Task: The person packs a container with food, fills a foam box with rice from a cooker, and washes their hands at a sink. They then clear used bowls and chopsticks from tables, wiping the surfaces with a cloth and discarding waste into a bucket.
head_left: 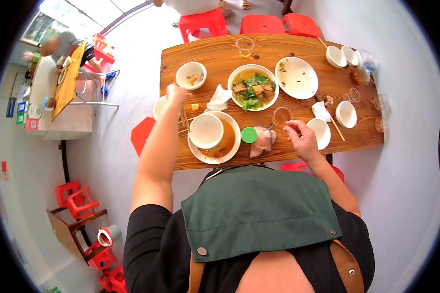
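Observation:
My left hand (pixel 177 94) reaches across the table's left side, fingers curled beside a white bowl (pixel 191 75) with food scraps; what they hold, if anything, is hidden. Under that wrist another white bowl (pixel 159 108) is partly covered. Wooden chopsticks (pixel 184 120) lie below the hand, by an empty bowl (pixel 206 131) set in a larger bowl of brown broth (pixel 226 149). My right hand (pixel 303 140) is closed in a pinch just below a clear plastic cup (pixel 282 116); I cannot make out anything between the fingertips. Next to it stands a white bowl (pixel 319 134).
A bowl of greens and meat (pixel 253 88) and an oval plate (pixel 297 78) occupy the wooden table (pixel 205 53). A green-lidded container (pixel 249 135), a pinkish cloth bundle (pixel 263 141) and crumpled tissue (pixel 219 99) lie about. Red stools (pixel 262 24) surround it; a person sits at another table.

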Available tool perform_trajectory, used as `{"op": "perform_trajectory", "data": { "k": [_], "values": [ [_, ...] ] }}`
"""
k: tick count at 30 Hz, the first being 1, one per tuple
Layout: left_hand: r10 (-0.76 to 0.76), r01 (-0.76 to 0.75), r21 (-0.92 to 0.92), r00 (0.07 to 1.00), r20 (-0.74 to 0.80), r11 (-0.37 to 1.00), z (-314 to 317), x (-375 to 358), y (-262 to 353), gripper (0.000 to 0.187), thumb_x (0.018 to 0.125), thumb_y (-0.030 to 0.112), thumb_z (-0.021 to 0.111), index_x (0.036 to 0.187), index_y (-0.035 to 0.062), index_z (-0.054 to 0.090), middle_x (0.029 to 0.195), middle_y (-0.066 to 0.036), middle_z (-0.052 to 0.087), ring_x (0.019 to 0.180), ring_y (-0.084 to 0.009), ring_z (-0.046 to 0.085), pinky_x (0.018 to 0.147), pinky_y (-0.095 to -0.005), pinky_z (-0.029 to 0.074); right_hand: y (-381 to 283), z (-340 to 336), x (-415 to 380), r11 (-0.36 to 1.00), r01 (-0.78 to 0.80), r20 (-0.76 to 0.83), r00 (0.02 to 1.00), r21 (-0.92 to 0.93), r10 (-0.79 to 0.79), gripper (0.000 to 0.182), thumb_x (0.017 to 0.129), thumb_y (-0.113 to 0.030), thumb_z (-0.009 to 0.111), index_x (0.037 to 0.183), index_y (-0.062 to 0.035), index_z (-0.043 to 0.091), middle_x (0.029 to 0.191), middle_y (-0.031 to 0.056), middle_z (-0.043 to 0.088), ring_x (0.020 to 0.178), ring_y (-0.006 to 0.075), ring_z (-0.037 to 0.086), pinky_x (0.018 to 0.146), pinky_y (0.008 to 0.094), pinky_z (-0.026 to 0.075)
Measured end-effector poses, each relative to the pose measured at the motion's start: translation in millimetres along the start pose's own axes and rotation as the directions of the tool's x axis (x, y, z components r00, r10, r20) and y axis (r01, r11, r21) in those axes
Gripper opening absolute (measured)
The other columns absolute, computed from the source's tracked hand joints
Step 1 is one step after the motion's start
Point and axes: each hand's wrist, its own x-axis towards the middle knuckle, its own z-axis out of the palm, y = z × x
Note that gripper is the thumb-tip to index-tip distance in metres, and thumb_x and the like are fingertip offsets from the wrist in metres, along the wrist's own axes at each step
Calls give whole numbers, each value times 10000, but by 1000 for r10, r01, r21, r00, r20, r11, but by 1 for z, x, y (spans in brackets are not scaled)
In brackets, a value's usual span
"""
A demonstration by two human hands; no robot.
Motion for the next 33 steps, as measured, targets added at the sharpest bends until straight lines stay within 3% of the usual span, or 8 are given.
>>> {"op": "perform_trajectory", "data": {
  "k": [4,14,17,22,24,25,27,33],
  "values": [
    [-209,257,-224,953,219,940,14,56,-7,213,787,-46,345,966,-86,454,757,-192,582,586,-190,608,301,-179,315,0,-6,-10,1000,18,-49,999,12,-18,152,802,-51,531,937,17,542,789,87,605,650,100,543,585,217,442],
    [-121,167,-335,980,156,927,15,55,-7,138,703,25,488,793,-75,515,633,-130,536,507,-177,574,358,-221,401,-5,-19,-23,995,-12,-158,987,103,29,148,811,-42,517,941,27,538,793,82,607,661,88,546,587,211,450],
    [-56,187,-440,954,294,878,15,47,0,79,678,32,485,606,34,451,537,-53,423,374,-132,398,341,-220,329,4,-18,-23,991,-22,-179,983,129,45,140,805,-49,529,928,15,547,781,90,609,669,108,562,595,224,455],
    [-86,402,-384,776,625,831,40,31,18,86,685,76,470,690,86,385,538,-22,398,363,-62,304,308,-161,238,1,-24,-24,997,76,-231,971,29,-67,144,785,-70,562,916,-12,559,756,101,606,668,145,579,604,237,457],
    [147,-26,-305,912,382,952,57,7,31,137,689,118,497,806,87,432,591,-54,433,438,-110,422,367,-208,356,3,-32,-29,996,78,-262,963,49,-63,146,787,-79,563,916,-13,558,756,97,607,653,141,571,595,239,454],
    [151,-29,-302,909,388,953,68,1,34,137,689,118,497,806,87,432,591,-54,433,438,-110,422,367,-208,356,4,-36,-31,998,33,-275,961,51,-18,142,789,-82,560,914,-14,558,760,97,606,647,139,566,592,240,453],
    [740,-736,179,670,61,653,85,-7,36,311,682,148,537,981,119,456,761,-83,498,648,-186,551,513,-310,463,12,-42,-35,998,45,-358,932,-49,-59,147,784,-73,553,924,-29,550,749,72,578,604,130,535,567,240,444],
    [846,-841,515,388,366,163,102,-63,63,516,637,345,654,1083,195,442,1057,-56,460,895,-250,542,626,-390,489,118,-79,-65,978,-165,-683,729,-131,31,321,749,-75,569,1044,-19,456,698,32,470,602,115,453,557,240,408]
  ]
}}
